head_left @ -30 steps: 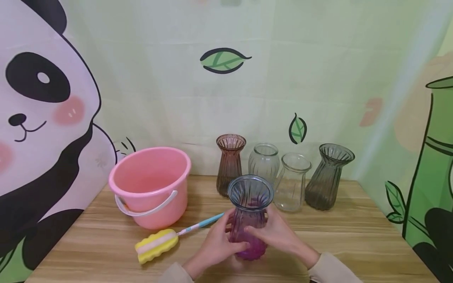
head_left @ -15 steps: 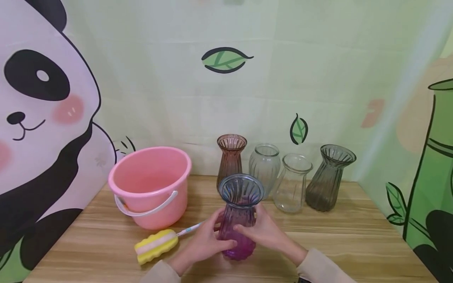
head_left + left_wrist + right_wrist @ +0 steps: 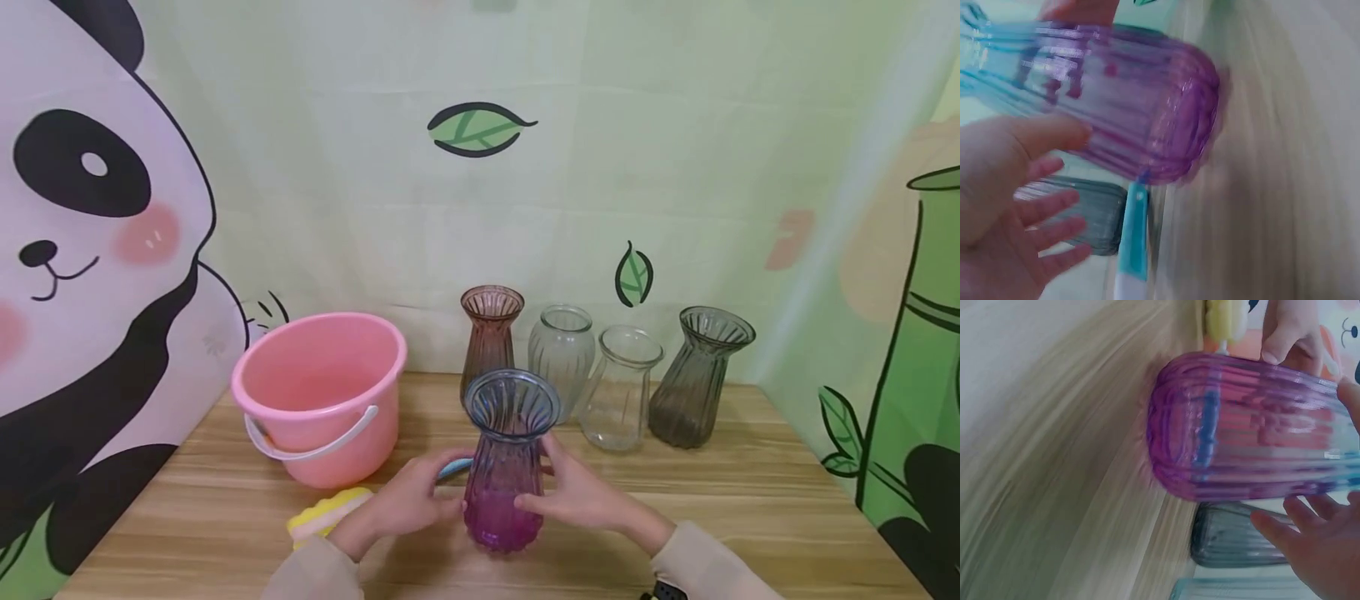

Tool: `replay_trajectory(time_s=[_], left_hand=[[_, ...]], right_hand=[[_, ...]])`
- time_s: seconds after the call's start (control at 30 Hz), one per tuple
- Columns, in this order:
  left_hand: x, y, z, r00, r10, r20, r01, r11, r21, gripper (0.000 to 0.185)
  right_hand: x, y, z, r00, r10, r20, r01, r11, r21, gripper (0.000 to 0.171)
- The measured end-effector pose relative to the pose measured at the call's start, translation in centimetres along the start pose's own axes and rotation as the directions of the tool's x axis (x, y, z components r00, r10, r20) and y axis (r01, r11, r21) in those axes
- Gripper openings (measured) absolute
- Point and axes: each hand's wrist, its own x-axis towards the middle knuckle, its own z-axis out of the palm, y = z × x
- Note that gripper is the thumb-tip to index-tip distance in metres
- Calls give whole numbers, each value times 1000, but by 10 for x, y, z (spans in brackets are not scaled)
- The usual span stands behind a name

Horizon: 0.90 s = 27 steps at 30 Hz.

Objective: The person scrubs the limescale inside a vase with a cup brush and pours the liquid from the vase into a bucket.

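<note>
- The blue-to-purple ribbed glass vase (image 3: pixel 506 467) stands upright near the table's (image 3: pixel 750 517) front edge, middle.
- Right hand (image 3: pixel 581 496) cups its side, fingers curled round; left hand (image 3: pixel 408 500) lies beside it, fingers spread, apparently off the glass.
- Judged step: steadying the vase; a sponge brush (image 3: pixel 326 515) lies just left.
- Pink bucket (image 3: pixel 322 396) stands left; four vases line the back edge before a panda backdrop (image 3: pixel 82 217).

Purple-and-blue ribbed glass vase (image 3: pixel 1116 106) fills the upper frame, its base toward the wooden tabletop (image 3: pixel 1272 206) at right; left hand (image 3: pixel 1010 206), lower left, fingers spread, thumb near the glass; grey vase (image 3: pixel 1094 212) and brush handle (image 3: pixel 1134 240) below.
</note>
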Motion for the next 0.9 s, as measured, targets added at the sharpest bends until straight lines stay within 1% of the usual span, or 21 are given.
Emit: replay_trajectory(time_s=[0.1, 0.17, 0.23, 0.33, 0.4, 0.47, 0.53, 0.6, 0.63, 0.7, 0.8, 0.9], left_hand=[[11, -5, -4, 998, -59, 14, 57, 993, 100, 51], [20, -7, -4, 994, -108, 26, 103, 982, 160, 50], [30, -9, -3, 987, -152, 48, 138, 966, 218, 50], [44, -12, 0, 971, -225, 83, 193, 939, 283, 47], [52, -15, 2, 955, -279, 106, 232, 917, 323, 44], [60, -19, 5, 945, -308, 111, 250, 897, 364, 42], [67, -23, 9, 940, -323, 105, 258, 880, 399, 38], [71, -26, 12, 942, -322, 91, 258, 871, 418, 32], [73, -27, 14, 946, -313, 86, 250, 872, 422, 28], [76, -28, 17, 946, -314, 83, 254, 873, 416, 23], [75, -30, 20, 946, -312, 90, 253, 881, 400, 21], [74, -30, 20, 945, -311, 99, 248, 882, 401, 20]], right_hand=[[-2, 6, -4, 999, -33, 39, 33, 999, -10, 95], [-2, 10, -6, 997, -46, 60, 48, 998, -35, 94], [-1, 12, -6, 995, -51, 84, 54, 998, -38, 91], [-1, 14, -5, 992, -50, 112, 54, 998, -35, 86], [0, 14, -4, 992, -46, 121, 48, 999, -20, 86], [1, 15, -3, 991, -50, 125, 51, 999, -6, 88], [1, 16, -2, 990, -52, 132, 51, 999, 13, 88], [2, 17, -1, 989, -54, 136, 51, 998, 22, 89], [2, 17, -1, 989, -54, 138, 51, 998, 25, 90], [1, 17, -2, 989, -48, 138, 45, 999, 26, 91], [2, 16, -2, 990, -37, 134, 34, 999, 23, 97], [3, 16, -3, 991, -23, 133, 20, 999, 26, 101]])
